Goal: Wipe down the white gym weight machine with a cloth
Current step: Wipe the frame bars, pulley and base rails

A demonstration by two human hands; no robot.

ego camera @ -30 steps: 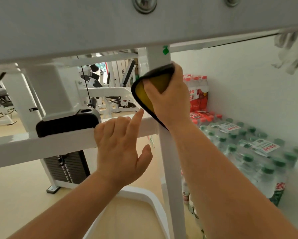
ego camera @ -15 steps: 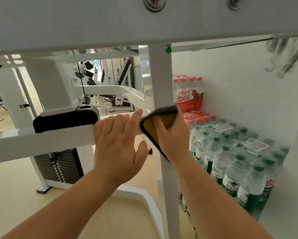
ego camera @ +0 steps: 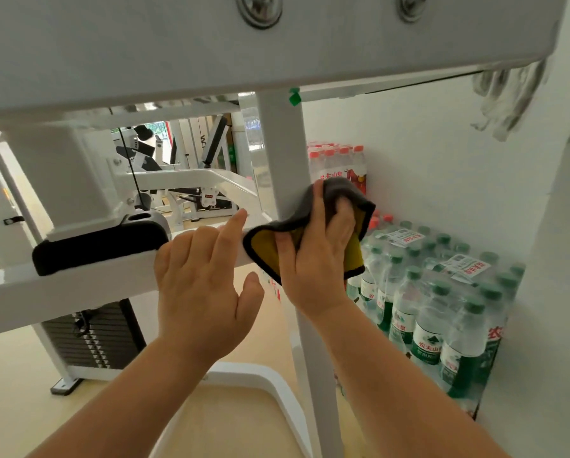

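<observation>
The left hand is laid flat, fingers straight, on the white crossbar. The cloth, bunched and gripped in the right hand, is pressed against the upright post. Soft, light and limp, it is probably best gathered in the palm. Bottled water is stacked beyond.

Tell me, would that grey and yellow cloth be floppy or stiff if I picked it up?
Probably floppy: the cloth bends around the white post and its corner droops below the right hand. It is likely light too, since that one hand's curled fingers hold it up. It probably isn't slippery, as it bunches in the grip.
</observation>
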